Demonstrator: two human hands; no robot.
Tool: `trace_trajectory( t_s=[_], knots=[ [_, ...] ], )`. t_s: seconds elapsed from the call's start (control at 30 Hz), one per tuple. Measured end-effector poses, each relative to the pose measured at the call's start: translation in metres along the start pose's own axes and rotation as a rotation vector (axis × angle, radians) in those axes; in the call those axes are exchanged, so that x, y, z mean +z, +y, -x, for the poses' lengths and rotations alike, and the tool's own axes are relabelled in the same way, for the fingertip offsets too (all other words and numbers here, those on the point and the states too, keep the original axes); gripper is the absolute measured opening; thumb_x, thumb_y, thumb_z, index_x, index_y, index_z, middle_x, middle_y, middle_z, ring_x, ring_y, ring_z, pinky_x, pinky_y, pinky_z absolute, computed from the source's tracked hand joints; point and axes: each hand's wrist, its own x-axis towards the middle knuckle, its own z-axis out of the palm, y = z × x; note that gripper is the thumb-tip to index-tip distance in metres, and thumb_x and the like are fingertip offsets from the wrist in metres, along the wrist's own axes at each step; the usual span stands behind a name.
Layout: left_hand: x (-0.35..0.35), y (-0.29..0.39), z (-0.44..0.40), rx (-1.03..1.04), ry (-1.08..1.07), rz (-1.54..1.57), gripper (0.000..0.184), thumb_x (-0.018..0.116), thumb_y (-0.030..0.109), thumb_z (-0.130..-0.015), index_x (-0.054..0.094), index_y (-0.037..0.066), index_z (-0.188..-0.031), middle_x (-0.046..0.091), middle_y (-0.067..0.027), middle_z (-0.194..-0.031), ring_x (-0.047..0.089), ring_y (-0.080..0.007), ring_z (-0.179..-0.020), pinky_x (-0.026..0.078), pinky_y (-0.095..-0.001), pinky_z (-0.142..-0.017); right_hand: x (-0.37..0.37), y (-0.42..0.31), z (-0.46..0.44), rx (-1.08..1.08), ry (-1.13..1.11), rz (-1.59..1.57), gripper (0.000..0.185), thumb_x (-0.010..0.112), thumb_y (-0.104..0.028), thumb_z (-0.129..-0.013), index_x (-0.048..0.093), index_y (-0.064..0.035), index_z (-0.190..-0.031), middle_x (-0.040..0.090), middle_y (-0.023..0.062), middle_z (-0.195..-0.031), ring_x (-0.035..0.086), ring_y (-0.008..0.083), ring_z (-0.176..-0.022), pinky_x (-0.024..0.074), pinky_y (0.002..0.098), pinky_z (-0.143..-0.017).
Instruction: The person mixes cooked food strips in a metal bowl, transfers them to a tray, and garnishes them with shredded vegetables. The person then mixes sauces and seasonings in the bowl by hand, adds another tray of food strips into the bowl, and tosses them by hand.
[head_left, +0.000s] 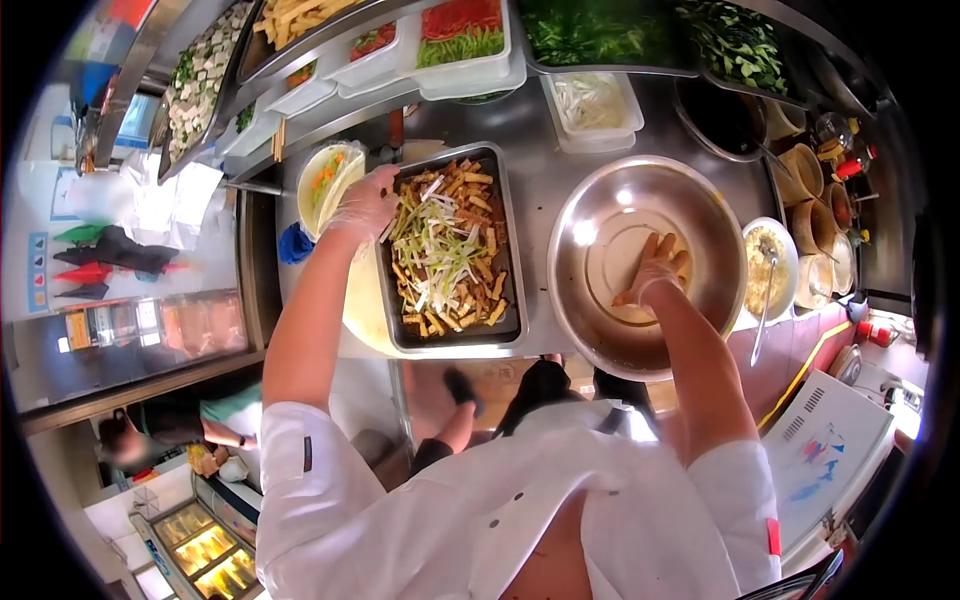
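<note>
My left hand (pixel 368 198), in a clear glove, is at the left rim of a dark rectangular tray (pixel 518 300). Its fingers curl over that rim, partly hidden. Browned strips (pixel 480 188) fill the tray, topped with a pile of shredded green and white scallion (pixel 438 245). My right hand (pixel 655 272), also gloved, reaches into a large steel bowl (pixel 715 225). Its fingers are spread near the bottom, where only a thin wet film shows. Close to my left hand stands a small bowl (pixel 310 190) with orange and green bits and a plastic cover.
Above the counter are tubs of cut vegetables (pixel 460 60) and trays of greens (pixel 605 35). A white tub of shredded onion (pixel 592 108) and a dark pot (pixel 720 115) stand behind the bowl. Right of it is a dish with a spoon (pixel 768 275). Another person (pixel 180 430) is at lower left.
</note>
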Motion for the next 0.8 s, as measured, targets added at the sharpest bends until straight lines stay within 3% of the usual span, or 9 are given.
trace_trajectory(
  t_s=[0.13,0.17,0.3,0.4,0.53,0.6,0.7,0.73,0.8],
  knots=[
    [-0.031,0.062,-0.003,0.121,0.139,0.131,0.039,0.061,0.017,-0.098,0.061,0.01,-0.136,0.067,-0.0182,-0.132,0.066,-0.0361,-0.119,0.05,-0.0405,-0.104,-0.001,0.002,-0.007,0.0,-0.001,-0.004,0.158,0.096,-0.059,-0.056,-0.008,-0.0089,-0.165,-0.006,0.0224,-0.171,0.006,0.0554,-0.154,0.0402,0.0583,-0.116],
    [-0.052,0.104,0.004,0.194,0.22,-0.014,0.037,0.063,0.019,-0.098,0.063,0.008,-0.134,0.066,-0.0179,-0.134,0.063,-0.037,-0.124,0.049,-0.0419,-0.107,0.001,0.002,-0.009,-0.002,-0.002,0.01,0.158,0.096,-0.059,-0.056,-0.007,-0.0094,-0.165,-0.006,0.0221,-0.171,0.005,0.0552,-0.154,0.0395,0.0584,-0.116],
    [-0.073,0.144,-0.071,0.73,0.546,-0.216,0.035,0.063,0.016,-0.098,0.064,0.002,-0.129,0.063,-0.0192,-0.137,0.054,-0.0412,-0.133,0.044,-0.0475,-0.112,-0.008,0.005,0.003,-0.004,-0.016,-0.045,0.157,0.096,-0.058,-0.057,-0.006,-0.0082,-0.165,-0.008,0.0222,-0.171,0.004,0.0546,-0.154,0.0375,0.0593,-0.117],
    [-0.077,0.162,-0.156,0.45,0.247,-0.241,0.054,0.054,0.038,-0.105,0.052,0.005,-0.147,0.055,-0.0196,-0.149,0.045,-0.0415,-0.143,0.034,-0.0453,-0.12,-0.006,0.011,-0.002,-0.017,-0.022,-0.072,0.157,0.096,-0.057,-0.057,-0.005,-0.007,-0.165,-0.008,0.0239,-0.17,0.004,0.0556,-0.154,0.0368,0.0592,-0.118],
    [-0.057,0.172,-0.264,0.176,0.295,-0.545,0.078,0.046,0.063,-0.101,0.038,0.011,-0.159,0.036,-0.0161,-0.165,0.034,-0.0356,-0.151,0.026,-0.0448,-0.124,-0.003,0.014,-0.008,-0.021,-0.027,-0.116,0.156,0.098,-0.055,-0.055,-0.003,-0.008,-0.165,-0.009,0.025,-0.169,0.001,0.0573,-0.153,0.0352,0.0618,-0.117],
    [-0.044,0.173,-0.295,0.216,0.416,-0.635,0.083,0.046,0.065,-0.099,0.036,0.009,-0.159,0.032,-0.0165,-0.167,0.029,-0.035,-0.154,0.021,-0.0454,-0.126,-0.001,0.015,-0.015,-0.025,-0.018,-0.142,0.156,0.099,-0.054,-0.054,-0.001,-0.009,-0.166,-0.009,0.0254,-0.169,0.0,0.0581,-0.153,0.0338,0.0636,-0.117],
    [-0.028,0.152,-0.362,0.172,0.309,-0.354,0.083,0.044,0.065,-0.098,0.038,0.008,-0.158,0.033,-0.0176,-0.166,0.029,-0.0369,-0.154,0.018,-0.046,-0.127,0.001,0.019,-0.018,-0.038,-0.047,-0.18,0.157,0.1,-0.05,-0.053,-0.001,-0.0111,-0.166,-0.01,0.0249,-0.169,0.0,0.0588,-0.153,0.0309,0.0666,-0.117],
    [-0.034,0.163,-0.353,0.113,0.285,-0.525,0.079,0.048,0.061,-0.099,0.04,0.008,-0.157,0.035,-0.0163,-0.166,0.029,-0.0373,-0.153,0.017,-0.0491,-0.126,0.003,0.019,-0.017,-0.032,-0.055,-0.177,0.157,0.1,-0.05,-0.053,-0.002,-0.011,-0.166,-0.01,0.0245,-0.17,-0.001,0.0587,-0.153,0.0306,0.0665,-0.117],
    [-0.02,0.119,-0.396,0.235,0.64,-0.699,0.057,0.058,0.036,-0.103,0.048,0.008,-0.151,0.051,-0.0151,-0.153,0.049,-0.0356,-0.14,0.041,-0.0491,-0.116,0.0,0.018,-0.018,-0.025,-0.048,-0.173,0.157,0.1,-0.05,-0.053,-0.003,-0.0109,-0.166,-0.01,0.0237,-0.17,-0.002,0.0585,-0.153,0.0301,0.0663,-0.117]
  ],
)
